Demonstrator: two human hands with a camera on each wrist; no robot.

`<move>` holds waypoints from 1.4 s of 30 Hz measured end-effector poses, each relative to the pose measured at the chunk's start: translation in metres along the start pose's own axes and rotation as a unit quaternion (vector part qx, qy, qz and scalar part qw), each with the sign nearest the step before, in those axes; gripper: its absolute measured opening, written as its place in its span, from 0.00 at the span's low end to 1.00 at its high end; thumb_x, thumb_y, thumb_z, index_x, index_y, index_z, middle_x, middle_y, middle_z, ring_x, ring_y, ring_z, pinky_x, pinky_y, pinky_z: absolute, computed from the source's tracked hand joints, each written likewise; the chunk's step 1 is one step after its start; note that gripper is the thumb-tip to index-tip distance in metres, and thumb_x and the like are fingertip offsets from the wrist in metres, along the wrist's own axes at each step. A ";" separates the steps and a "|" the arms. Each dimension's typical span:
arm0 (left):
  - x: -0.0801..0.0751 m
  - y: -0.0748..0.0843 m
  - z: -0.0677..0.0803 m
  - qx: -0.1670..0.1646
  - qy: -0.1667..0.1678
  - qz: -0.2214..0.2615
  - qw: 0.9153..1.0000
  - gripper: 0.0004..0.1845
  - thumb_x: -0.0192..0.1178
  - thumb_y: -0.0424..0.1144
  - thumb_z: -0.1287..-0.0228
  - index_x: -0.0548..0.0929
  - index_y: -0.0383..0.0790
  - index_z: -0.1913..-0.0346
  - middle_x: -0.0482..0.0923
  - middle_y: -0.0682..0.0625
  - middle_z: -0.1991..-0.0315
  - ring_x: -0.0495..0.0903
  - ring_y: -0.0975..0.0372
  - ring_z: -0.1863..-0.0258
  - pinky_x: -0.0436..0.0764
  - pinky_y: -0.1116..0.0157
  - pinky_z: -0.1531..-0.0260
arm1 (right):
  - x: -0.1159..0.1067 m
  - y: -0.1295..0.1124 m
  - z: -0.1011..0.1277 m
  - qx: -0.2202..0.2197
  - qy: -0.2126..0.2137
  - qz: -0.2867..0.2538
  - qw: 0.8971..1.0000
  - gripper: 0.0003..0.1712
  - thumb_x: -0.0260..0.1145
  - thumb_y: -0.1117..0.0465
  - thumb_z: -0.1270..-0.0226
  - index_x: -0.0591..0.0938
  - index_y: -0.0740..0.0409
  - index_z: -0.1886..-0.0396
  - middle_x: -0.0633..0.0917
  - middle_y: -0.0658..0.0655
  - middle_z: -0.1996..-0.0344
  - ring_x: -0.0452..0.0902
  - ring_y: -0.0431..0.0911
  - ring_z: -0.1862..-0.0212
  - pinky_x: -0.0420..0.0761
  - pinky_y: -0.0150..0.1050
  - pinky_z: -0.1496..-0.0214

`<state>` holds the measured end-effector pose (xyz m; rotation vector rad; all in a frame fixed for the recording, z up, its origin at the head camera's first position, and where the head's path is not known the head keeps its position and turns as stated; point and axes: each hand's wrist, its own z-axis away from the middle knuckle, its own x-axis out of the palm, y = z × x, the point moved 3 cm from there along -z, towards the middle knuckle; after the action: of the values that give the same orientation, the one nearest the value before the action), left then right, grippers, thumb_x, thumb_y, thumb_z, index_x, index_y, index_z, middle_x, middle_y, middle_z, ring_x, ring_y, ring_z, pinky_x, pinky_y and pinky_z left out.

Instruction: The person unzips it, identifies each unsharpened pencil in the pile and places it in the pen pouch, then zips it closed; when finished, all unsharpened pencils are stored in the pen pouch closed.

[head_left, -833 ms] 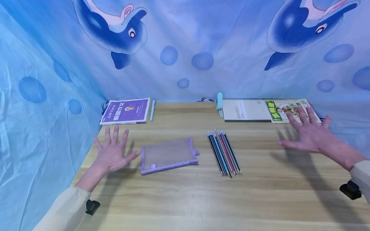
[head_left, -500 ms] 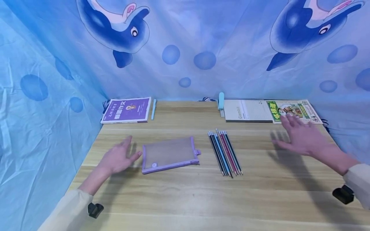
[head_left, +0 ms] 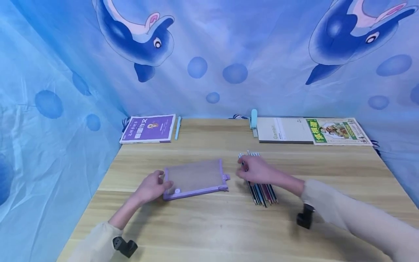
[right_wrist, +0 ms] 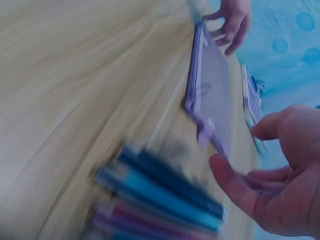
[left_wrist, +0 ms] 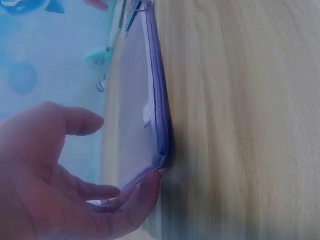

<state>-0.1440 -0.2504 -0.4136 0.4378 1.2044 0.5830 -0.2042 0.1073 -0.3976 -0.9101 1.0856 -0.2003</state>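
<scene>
A lilac zip pencil pouch [head_left: 196,178] with a see-through mesh face lies flat on the table. At its left end is my left hand [head_left: 152,187]; in the left wrist view the thumb tip is right at the zip corner, with the index finger raised away. Right of the pouch lies a row of several pencils [head_left: 262,194], black, blue and dark red. My right hand [head_left: 256,169] is over their upper part, partly hiding them. In the right wrist view its thumb and fingers [right_wrist: 232,187] are apart with nothing between them, and the pencils [right_wrist: 160,192] look blurred below.
A purple-covered book [head_left: 148,128] and a light blue pen [head_left: 178,128] lie at the back left. At the back right are a turquoise stapler [head_left: 253,119], a grey notebook [head_left: 283,129] and a green-and-yellow booklet [head_left: 338,131]. A blue dolphin-print curtain [head_left: 216,43] hangs behind.
My right hand has swung left from near the booklet to over the pencils. My left hand has moved right and down to the pouch's left end, its spread fingers now bent.
</scene>
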 end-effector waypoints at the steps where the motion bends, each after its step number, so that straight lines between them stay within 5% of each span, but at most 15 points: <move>1: 0.003 0.000 0.000 -0.003 -0.001 0.006 1.000 0.38 0.62 0.44 0.33 0.62 0.18 0.33 0.80 0.34 0.55 0.81 0.56 0.76 0.83 0.58 0.67 | 0.008 -0.002 -0.007 0.023 -0.010 -0.014 1.000 0.30 0.67 0.61 0.35 0.72 0.74 0.38 0.85 0.57 0.68 0.83 0.48 0.74 0.85 0.39 0.72; 9: 0.019 0.002 -0.007 -0.014 -0.006 0.019 1.000 0.37 0.61 0.44 0.34 0.63 0.20 0.32 0.79 0.31 0.51 0.81 0.56 0.71 0.83 0.58 0.65 | 0.039 -0.003 -0.039 0.115 -0.026 -0.053 0.992 0.41 0.71 0.66 0.43 0.65 0.74 0.31 0.79 0.70 0.48 0.83 0.48 0.70 0.86 0.39 0.68; 15: 0.016 0.001 -0.009 0.000 -0.004 -0.002 1.000 0.38 0.61 0.47 0.33 0.63 0.21 0.31 0.78 0.31 0.49 0.81 0.49 0.56 0.82 0.51 0.54 | 0.049 -0.003 -0.047 0.142 -0.038 -0.151 0.978 0.46 0.70 0.73 0.45 0.59 0.74 0.28 0.78 0.70 0.57 0.84 0.52 0.73 0.87 0.40 0.72; 22: 0.007 -0.004 -0.011 -0.004 -0.003 0.036 0.999 0.36 0.61 0.46 0.33 0.65 0.23 0.31 0.78 0.29 0.49 0.83 0.53 0.64 0.84 0.58 0.63 | 0.044 -0.002 -0.053 0.133 -0.074 -0.279 0.948 0.44 0.67 0.74 0.38 0.55 0.72 0.26 0.81 0.68 0.63 0.82 0.52 0.71 0.87 0.43 0.67; 26: 0.007 -0.002 -0.009 0.010 0.016 0.008 1.000 0.35 0.60 0.45 0.32 0.66 0.22 0.33 0.77 0.28 0.48 0.82 0.48 0.58 0.83 0.52 0.56 | 0.044 0.004 -0.054 0.141 -0.086 -0.317 0.934 0.44 0.65 0.74 0.37 0.54 0.69 0.25 0.81 0.67 0.64 0.80 0.49 0.71 0.87 0.41 0.67; 29: 0.011 0.016 -0.001 0.063 0.092 -0.064 0.992 0.35 0.62 0.45 0.34 0.69 0.21 0.34 0.76 0.27 0.47 0.78 0.41 0.51 0.80 0.44 0.50 | 0.047 0.005 -0.055 0.147 -0.090 -0.332 0.927 0.45 0.64 0.74 0.36 0.53 0.66 0.23 0.79 0.68 0.61 0.80 0.50 0.69 0.87 0.42 0.66; 33: 0.036 0.064 0.015 0.187 0.196 -0.100 0.957 0.30 0.68 0.43 0.39 0.76 0.25 0.40 0.78 0.30 0.51 0.80 0.43 0.55 0.85 0.50 0.61 | 0.049 0.005 -0.055 0.155 -0.080 -0.357 0.918 0.45 0.63 0.74 0.35 0.53 0.62 0.22 0.78 0.71 0.55 0.80 0.53 0.68 0.88 0.45 0.65; 37: 0.071 0.105 0.022 0.278 0.202 -0.090 0.935 0.24 0.72 0.41 0.43 0.82 0.28 0.49 0.83 0.39 0.63 0.83 0.53 0.67 0.84 0.63 0.72 | 0.052 0.003 -0.053 0.151 -0.071 -0.375 0.912 0.45 0.61 0.74 0.34 0.51 0.64 0.21 0.80 0.71 0.57 0.81 0.53 0.68 0.87 0.44 0.65; 42: 0.095 0.121 0.011 0.269 0.195 -0.110 0.937 0.23 0.73 0.48 0.45 0.84 0.30 0.57 0.82 0.46 0.73 0.78 0.61 0.79 0.77 0.69 0.80 | 0.055 0.001 -0.050 0.149 -0.077 -0.378 0.910 0.45 0.60 0.74 0.34 0.50 0.64 0.21 0.81 0.70 0.57 0.81 0.52 0.67 0.87 0.42 0.65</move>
<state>-0.1326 -0.0972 -0.4069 0.6554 1.7790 0.1346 -0.2197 0.0505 -0.4430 -1.0111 0.4881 -0.8977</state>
